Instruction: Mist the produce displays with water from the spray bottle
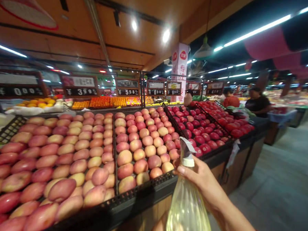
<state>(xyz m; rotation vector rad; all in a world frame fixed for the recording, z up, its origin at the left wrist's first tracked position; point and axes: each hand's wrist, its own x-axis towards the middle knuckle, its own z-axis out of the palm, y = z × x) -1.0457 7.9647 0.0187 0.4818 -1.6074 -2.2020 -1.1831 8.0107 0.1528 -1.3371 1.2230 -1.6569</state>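
Observation:
A clear, yellowish spray bottle [189,210] with a white collar and pale spray head stands upright in front of me, its base cut off by the bottom edge. My right hand [198,174] is closed around its neck just below the head, thumb across the front. Low at the bottle's left side, a bit of my left hand [159,227] shows against it; its fingers are hidden. Beyond the bottle, rows of red-yellow apples [142,149] fill black crates. Darker red apples [195,122] lie in the crate farther right.
The crate's black front rim [150,184] runs close to the bottle. Price signs [128,88] hang over the display, with orange fruit [100,101] behind. At right lies a grey floor aisle [277,173]; two people [258,103] are beyond the stand.

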